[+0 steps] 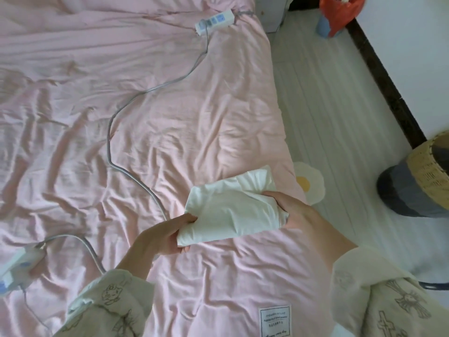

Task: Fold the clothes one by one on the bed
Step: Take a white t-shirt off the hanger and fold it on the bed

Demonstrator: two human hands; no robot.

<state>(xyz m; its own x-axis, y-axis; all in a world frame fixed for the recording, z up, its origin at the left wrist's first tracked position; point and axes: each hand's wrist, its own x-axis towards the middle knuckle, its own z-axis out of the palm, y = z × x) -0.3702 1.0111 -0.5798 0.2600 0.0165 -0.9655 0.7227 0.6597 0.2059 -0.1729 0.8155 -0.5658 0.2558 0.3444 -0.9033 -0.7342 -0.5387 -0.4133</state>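
Both hands clamp the folded white garment from opposite ends: the left hand pinches its near-left corner, fingers underneath and thumb on top, while the right hand curls round its right end, where the cloth is bunched. The garment is held just above the pink bed, close to the bed's right edge and toward the near end; whether its underside touches the sheet I cannot tell.

Risks from here, as I judge them:

- The bundle looks loosely stacked, with a flap sticking up at its far right corner. If either hand lets go early, the layers could slide open and the fold would be lost.
- It sits close to the right edge. Set down any further right, it could tip off onto the floor.
- The sheet is heavily wrinkled, so a garment laid there may settle crooked.
- A grey cable runs across the bed from 1 power strip at the far edge to another at the near-left edge, passing just left of the left hand. A sweep leftward could snag it and drag a strip.

No other clothes are in view on the bed.
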